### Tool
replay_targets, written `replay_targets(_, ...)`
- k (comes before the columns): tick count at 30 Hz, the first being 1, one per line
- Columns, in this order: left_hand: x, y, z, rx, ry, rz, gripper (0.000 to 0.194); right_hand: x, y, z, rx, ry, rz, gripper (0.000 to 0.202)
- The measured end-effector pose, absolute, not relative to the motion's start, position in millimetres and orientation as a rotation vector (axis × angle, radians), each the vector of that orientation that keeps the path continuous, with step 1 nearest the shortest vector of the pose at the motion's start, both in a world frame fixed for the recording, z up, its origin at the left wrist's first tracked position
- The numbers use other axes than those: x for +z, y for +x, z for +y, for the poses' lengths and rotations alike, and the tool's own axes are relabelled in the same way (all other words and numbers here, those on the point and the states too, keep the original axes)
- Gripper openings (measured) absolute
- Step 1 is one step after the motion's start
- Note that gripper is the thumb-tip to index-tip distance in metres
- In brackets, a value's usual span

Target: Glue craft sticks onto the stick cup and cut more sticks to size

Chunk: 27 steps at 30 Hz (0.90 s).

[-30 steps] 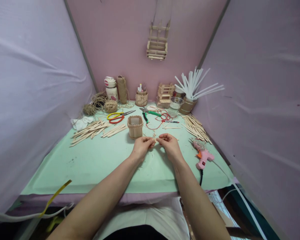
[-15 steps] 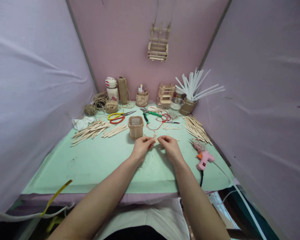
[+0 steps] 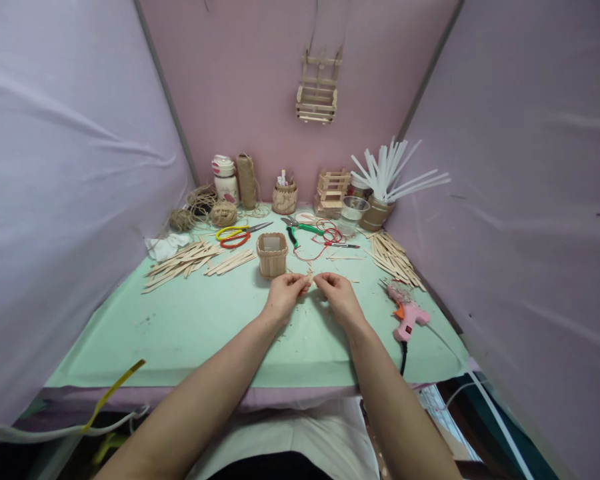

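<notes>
My left hand (image 3: 284, 297) is closed in a pinch on a small pale wooden piece (image 3: 311, 279), held just above the table. On the other side of that piece, my right hand (image 3: 341, 297) is also pinched, its fingertips meeting the piece's edge. The fingers cover most of it, so its exact shape is unclear. Just behind my left hand stands a small wooden-stick pot (image 3: 272, 260), upright with its top uncovered. Tiny wood scraps lie on the green table (image 3: 190, 340) around and under the hands.
Flat wooden sticks (image 3: 183, 265) lie in piles at left, with more sticks (image 3: 397, 260) at right. Behind the pot are scissors (image 3: 240, 233) and green-handled pliers (image 3: 305, 227). A pink glue gun (image 3: 407, 315) rests to the right. Twine, jars and white glue sticks (image 3: 387, 170) line the back.
Almost nothing differs. The fingertips of my right hand have shifted very slightly; the small wooden piece stays between both hands.
</notes>
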<state>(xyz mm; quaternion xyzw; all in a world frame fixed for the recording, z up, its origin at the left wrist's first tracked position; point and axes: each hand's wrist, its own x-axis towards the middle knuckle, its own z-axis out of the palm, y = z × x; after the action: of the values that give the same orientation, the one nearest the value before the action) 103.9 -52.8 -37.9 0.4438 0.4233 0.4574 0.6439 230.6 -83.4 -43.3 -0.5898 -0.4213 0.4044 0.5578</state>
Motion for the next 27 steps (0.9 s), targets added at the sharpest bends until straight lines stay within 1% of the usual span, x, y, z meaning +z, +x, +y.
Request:
replay_targets(6, -38.4, 103.6, -53.3, 1.063, 1.018, 0.970, 0.028, -41.2, 226.8, -84.6, 0.918, -1.412, -1.021, 0.031)
replay_targets(14, -38.3, 103.8, -53.4, 1.061, 1.029, 0.981, 0.024, -42.5, 226.8, -85.0, 0.907, -1.430, -1.034, 0.028)
replay_targets(27, -36.9, 103.4, -53.7, 1.062, 1.040, 0.989, 0.023, -42.2, 227.6, -85.5, 0.909, -1.438, -1.040, 0.028)
